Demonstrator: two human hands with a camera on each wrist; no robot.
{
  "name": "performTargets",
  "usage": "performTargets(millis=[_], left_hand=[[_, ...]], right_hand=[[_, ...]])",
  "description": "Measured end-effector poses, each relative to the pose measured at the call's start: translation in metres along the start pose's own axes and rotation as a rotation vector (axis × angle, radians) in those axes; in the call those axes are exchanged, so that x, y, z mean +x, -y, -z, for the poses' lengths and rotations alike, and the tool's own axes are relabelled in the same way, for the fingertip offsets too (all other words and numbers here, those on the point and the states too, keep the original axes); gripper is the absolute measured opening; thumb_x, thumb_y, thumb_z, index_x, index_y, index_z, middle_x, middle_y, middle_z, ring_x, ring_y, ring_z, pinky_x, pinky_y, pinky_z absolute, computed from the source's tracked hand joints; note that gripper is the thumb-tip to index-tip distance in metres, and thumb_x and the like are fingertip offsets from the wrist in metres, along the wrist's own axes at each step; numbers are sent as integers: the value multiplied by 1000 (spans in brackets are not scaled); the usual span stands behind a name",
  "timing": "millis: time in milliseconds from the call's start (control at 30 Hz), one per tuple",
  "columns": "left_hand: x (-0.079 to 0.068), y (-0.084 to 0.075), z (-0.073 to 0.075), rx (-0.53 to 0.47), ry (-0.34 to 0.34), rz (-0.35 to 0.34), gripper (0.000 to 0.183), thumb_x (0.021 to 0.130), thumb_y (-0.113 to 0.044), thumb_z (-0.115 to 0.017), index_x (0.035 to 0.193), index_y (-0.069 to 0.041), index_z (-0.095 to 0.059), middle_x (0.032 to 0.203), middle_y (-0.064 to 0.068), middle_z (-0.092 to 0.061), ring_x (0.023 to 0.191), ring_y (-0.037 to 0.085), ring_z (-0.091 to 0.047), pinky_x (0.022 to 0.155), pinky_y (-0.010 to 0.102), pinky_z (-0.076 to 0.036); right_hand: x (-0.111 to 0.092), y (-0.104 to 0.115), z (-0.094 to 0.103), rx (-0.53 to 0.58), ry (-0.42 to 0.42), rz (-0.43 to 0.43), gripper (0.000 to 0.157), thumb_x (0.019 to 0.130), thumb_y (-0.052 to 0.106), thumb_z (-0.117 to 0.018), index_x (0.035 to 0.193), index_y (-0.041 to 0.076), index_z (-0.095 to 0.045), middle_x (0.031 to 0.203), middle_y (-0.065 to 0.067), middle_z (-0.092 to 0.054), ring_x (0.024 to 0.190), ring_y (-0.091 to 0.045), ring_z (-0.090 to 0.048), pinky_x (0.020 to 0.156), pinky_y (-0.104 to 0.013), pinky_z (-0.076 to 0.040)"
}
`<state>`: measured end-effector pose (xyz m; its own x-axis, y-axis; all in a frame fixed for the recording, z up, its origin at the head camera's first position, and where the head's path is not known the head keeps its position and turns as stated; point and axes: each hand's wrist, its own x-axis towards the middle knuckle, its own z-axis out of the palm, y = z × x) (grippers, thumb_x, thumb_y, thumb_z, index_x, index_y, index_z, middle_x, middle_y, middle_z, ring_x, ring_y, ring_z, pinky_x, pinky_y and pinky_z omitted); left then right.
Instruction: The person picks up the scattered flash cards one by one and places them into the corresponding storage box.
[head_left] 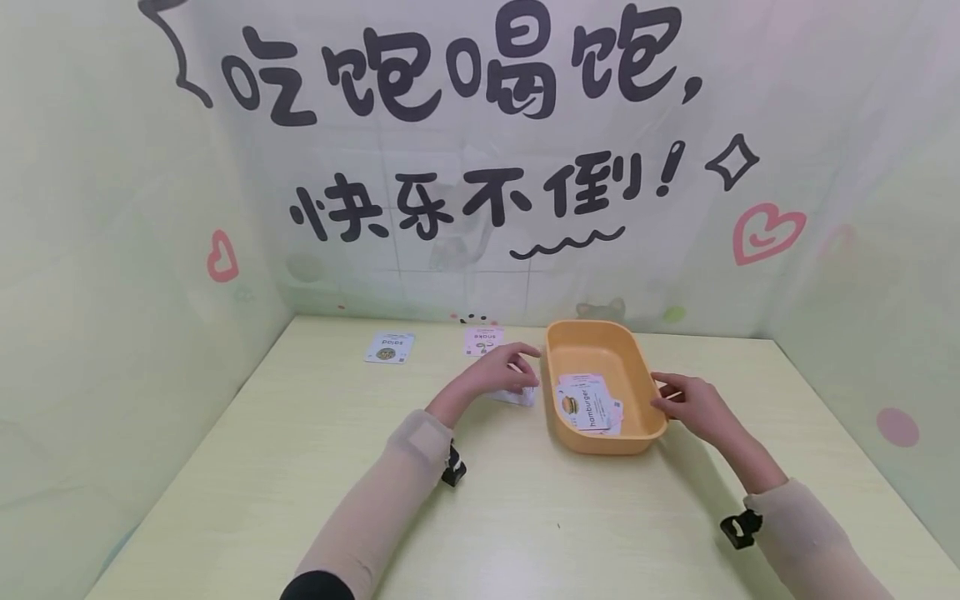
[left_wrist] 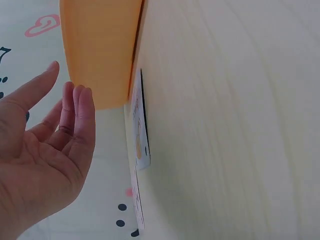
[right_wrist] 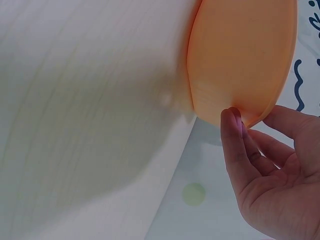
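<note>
An orange plastic basin (head_left: 596,352) stands toward the back of the table, with a small pile of cards inside. On top of that pile lies a hamburger card (head_left: 587,406). My right hand (head_left: 690,404) pinches the basin's right rim, thumb at the edge and fingers against the outer wall (right_wrist: 240,65). Left of the basin, my left hand (head_left: 501,371) hovers with loosely bent fingers and nothing in them. Below it lies a white picture card (head_left: 517,397), partly hidden by the hand. Behind that hand is a snake card (head_left: 480,337).
A salad card (head_left: 389,347) lies farther left on the pale wooden table (head_left: 300,450). A printed cloth backdrop (head_left: 465,283) rises right behind the table's far edge, with more cloth on both sides.
</note>
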<state>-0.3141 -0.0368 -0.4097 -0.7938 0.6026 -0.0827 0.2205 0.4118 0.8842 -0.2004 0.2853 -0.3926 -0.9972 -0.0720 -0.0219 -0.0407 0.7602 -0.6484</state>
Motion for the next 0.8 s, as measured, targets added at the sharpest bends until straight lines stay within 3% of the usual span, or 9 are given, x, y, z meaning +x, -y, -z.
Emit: performTargets(millis=[133,267,367,467,600,800], left_hand=[[-3,11,10,75,-58,9,51,90,-12,-72,137,-3,-55,111,14,-69,97,22,-67,87,29,-58],[-6,23,20,103,-98,19,51,90,-11,-72,136,0,-55,121,17,-68,114,29,-65,103,38,-53],[-10,32,27,124,-130,50,51,88,-12,-73,135,0,-55,131,18,-63,123,33,-60,110,43,-48],[-14,39,31,208,-147,102,52,88,-13,-74,135,-3,-56,139,14,-59,131,33,-54,116,45,-42],[-18,42,36,356,-97,137,58,85,-11,-76,139,-7,-54,148,13,-52,141,33,-45,122,46,-34],[-21,40,37,525,-4,117,66,82,-8,-78,142,-4,-51,150,15,-49,143,34,-41,124,47,-30]], right_hand=[[-1,0,0,-1,0,-1,52,93,8,-66,137,-14,-48,108,-30,-66,89,-28,-69,71,-41,-62],[-1,0,-1,4,2,-6,52,93,8,-66,137,-13,-49,108,-30,-66,89,-28,-69,72,-42,-62],[-1,0,-2,8,2,-10,52,93,7,-66,138,-13,-49,108,-30,-66,90,-28,-69,72,-41,-62],[-1,0,-2,8,4,-10,52,93,7,-66,138,-13,-48,108,-30,-66,90,-29,-69,72,-40,-62],[-1,-1,-1,3,3,-7,52,93,8,-66,137,-14,-48,108,-30,-66,89,-29,-69,71,-40,-62],[0,-1,0,-11,-5,-5,53,93,8,-67,137,-13,-49,107,-30,-67,88,-29,-69,68,-38,-61]])
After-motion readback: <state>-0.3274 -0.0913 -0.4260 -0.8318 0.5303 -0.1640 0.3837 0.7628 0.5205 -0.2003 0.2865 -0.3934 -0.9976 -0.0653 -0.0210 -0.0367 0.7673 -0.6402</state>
